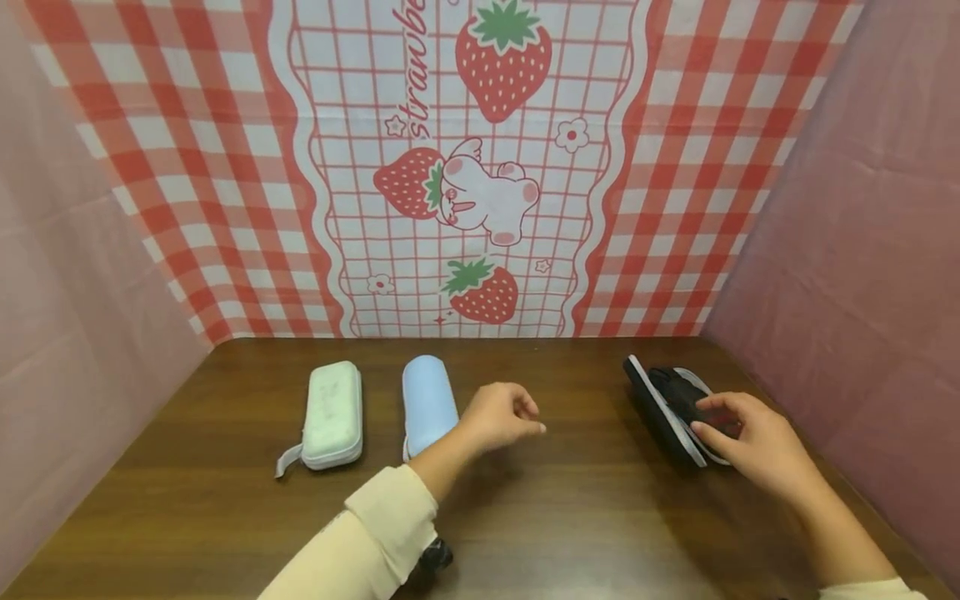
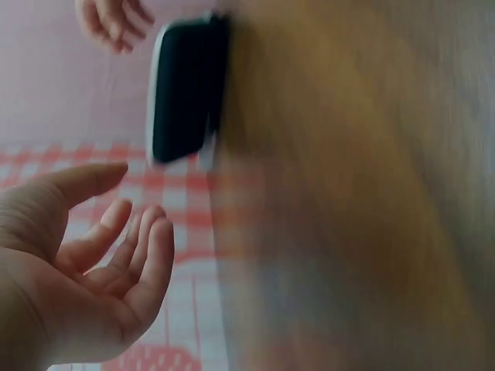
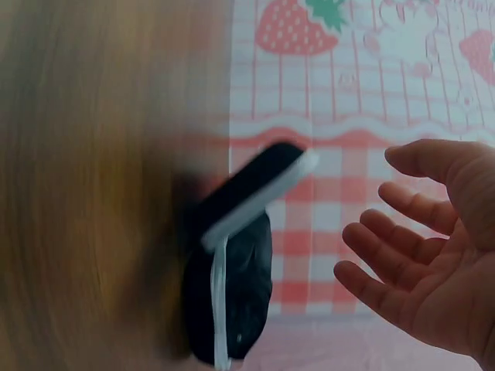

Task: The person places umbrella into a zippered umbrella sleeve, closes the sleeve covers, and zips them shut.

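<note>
On the right of the table an unzipped black case (image 1: pixel 663 417) with a pale grey rim stands with one half tilted up. Something dark and crumpled (image 1: pixel 678 392) shows inside it; its kind cannot be told. My right hand (image 1: pixel 761 442) hovers by the case's right side with bent, parted fingers, and the right wrist view shows a gap between that hand (image 3: pixel 429 251) and the case (image 3: pixel 251 189). Over the middle of the table my left hand (image 1: pixel 501 414) hangs loosely curled and holds nothing. The left wrist view shows its palm and spread thumb, away from the case (image 2: pixel 189 89).
A light blue case (image 1: pixel 430 400) lies just left of my left hand, partly hidden by the forearm. Farther left lies a pale green zip case (image 1: pixel 333 412) with a wrist strap (image 1: pixel 288 460). A red-checked strawberry cloth (image 1: pixel 480 192) hangs behind the wooden table (image 1: pixel 187 500); pink cloth walls both sides.
</note>
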Tool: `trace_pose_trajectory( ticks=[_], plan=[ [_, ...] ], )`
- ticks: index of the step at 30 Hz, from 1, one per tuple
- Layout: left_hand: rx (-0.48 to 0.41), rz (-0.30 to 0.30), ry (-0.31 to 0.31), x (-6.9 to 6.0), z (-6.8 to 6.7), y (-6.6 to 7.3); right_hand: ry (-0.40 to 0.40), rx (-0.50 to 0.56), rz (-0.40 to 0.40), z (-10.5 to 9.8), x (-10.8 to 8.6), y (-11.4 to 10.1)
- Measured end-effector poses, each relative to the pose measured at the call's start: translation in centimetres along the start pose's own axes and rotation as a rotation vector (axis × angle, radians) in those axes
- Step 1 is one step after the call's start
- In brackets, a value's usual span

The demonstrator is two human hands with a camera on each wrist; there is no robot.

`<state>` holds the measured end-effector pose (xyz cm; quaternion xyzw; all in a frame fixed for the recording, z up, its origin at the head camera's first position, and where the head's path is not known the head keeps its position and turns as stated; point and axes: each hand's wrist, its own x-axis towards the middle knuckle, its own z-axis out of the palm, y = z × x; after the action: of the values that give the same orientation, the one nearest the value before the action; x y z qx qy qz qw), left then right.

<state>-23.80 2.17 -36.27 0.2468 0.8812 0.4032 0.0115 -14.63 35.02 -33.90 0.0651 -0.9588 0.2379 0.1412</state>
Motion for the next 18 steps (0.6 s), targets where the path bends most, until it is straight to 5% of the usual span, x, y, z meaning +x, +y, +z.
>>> trace_pose_trajectory(
  ticks=[3, 6, 14, 18],
  plan=[
    [-0.134, -0.020, -0.115, 0.0, 2.3, 1.5, -0.001, -0.015, 0.035, -0.6, 0.2, 1.5],
    [-0.274, -0.078, -0.157, 0.3, 4.7, 3.5, -0.009, -0.031, 0.060, -1.1, 0.7, 3.2],
    [-0.800, -0.363, -0.043, 2.3, 9.9, 7.9, 0.009, -0.031, 0.117, -1.1, 2.0, 7.2],
    [-0.967, -0.457, 0.031, 3.7, 11.8, 8.8, 0.020, -0.033, 0.136, -0.9, 2.1, 8.6]
  ],
)
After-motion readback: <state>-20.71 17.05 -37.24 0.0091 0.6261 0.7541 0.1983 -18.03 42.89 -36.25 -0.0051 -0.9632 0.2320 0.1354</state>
